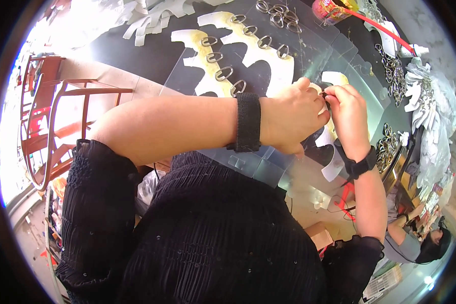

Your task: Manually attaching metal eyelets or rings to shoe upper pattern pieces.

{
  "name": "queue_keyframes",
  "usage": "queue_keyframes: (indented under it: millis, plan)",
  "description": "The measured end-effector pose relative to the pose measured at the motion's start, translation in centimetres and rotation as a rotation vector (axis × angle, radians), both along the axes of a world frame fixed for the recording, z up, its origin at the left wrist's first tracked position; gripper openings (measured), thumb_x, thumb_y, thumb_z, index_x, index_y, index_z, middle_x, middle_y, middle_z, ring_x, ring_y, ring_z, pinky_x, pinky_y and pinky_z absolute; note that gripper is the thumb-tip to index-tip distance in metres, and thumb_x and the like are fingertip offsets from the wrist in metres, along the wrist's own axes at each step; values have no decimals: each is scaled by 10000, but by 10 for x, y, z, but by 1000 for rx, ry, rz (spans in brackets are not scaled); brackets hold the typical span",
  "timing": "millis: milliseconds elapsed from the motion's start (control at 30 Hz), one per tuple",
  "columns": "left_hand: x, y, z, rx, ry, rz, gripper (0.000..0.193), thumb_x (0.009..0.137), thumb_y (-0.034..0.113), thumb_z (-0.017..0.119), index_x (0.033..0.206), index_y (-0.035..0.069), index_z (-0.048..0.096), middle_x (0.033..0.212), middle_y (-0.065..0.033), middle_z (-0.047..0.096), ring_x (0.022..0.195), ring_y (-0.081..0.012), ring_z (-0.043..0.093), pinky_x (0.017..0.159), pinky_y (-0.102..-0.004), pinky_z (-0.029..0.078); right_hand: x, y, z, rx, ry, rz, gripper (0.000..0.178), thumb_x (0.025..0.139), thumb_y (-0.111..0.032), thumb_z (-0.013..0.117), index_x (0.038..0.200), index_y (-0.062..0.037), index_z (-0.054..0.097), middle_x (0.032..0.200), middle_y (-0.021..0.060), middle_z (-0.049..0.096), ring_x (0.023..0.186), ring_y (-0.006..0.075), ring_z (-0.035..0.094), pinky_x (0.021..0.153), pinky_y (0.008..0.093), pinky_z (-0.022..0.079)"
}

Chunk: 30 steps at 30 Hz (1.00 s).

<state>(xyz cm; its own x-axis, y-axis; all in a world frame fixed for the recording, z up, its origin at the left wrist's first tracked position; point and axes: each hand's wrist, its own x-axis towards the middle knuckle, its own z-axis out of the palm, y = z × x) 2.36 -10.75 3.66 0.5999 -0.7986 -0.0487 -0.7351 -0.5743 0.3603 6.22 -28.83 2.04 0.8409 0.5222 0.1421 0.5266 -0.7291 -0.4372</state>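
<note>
My right hand (pixel 347 106) pinches a small dark piece (pixel 326 95) between thumb and fingertips. My left hand (pixel 296 114) curls close against it; I cannot tell whether it grips anything. Beneath both lies a scalloped white strip (pixel 333 166), partly hidden. I judge the step to be fine fingertip work over that strip; the next move calls for a steady pinch and careful placing. Beyond, similar strips (pixel 207 81) bear rows of metal rings (pixel 223 73) on the dark bench (pixel 152 55). I see no lettering there; a pink-and-yellow package (pixel 332 11) looks printed.
</note>
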Motion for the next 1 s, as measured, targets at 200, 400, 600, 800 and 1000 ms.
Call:
queue_keyframes:
  millis: [200, 400, 600, 800, 1000]
  plan:
    - [-1, 2, 2, 37, 14, 1, 802, 633, 495, 763, 1202, -16, 518, 1162, -149, 516, 1047, -265, 515, 886, -391, 356, 3, 4, 4, 0, 88, 48, 155, 746, 102, 580, 874, 38, 638, 828, 129, 589, 733, 255, 595, 647, 325, 485]
    - [-1, 1, -2, 54, -31, 0, 799, 644, 519, 746, 1207, 1, 517, 1162, -150, 513, 1061, -266, 502, 887, -400, 352, -2, 1, -2, -31, 77, 36, 176, 753, 119, 568, 907, 66, 636, 865, 110, 572, 744, 216, 583, 652, 288, 483]
    - [-2, 6, 6, 25, 75, -10, 779, 645, 519, 746, 1199, 19, 524, 1185, -165, 486, 1081, -297, 498, 917, -428, 342, 0, 2, 8, -96, 76, 106, 187, 779, 109, 557, 940, 59, 638, 862, 117, 589, 762, 217, 590, 675, 302, 478]
    - [-22, 17, -11, -94, -25, -18, 777, 652, 512, 737, 1231, 43, 517, 1240, -172, 406, 1123, -343, 461, 1021, -490, 288, -5, 5, 9, -144, -21, 126, 218, 759, 99, 568, 966, 44, 608, 896, 140, 602, 796, 241, 606, 692, 313, 476]
    - [-29, 17, -15, 9, -119, -74, 768, 666, 556, 698, 1221, 49, 535, 1204, -128, 454, 1163, -395, 390, 1061, -497, 231, -6, 4, 22, -42, 227, 20, 242, 754, 88, 576, 985, 18, 572, 942, 158, 606, 799, 301, 612, 716, 362, 486]
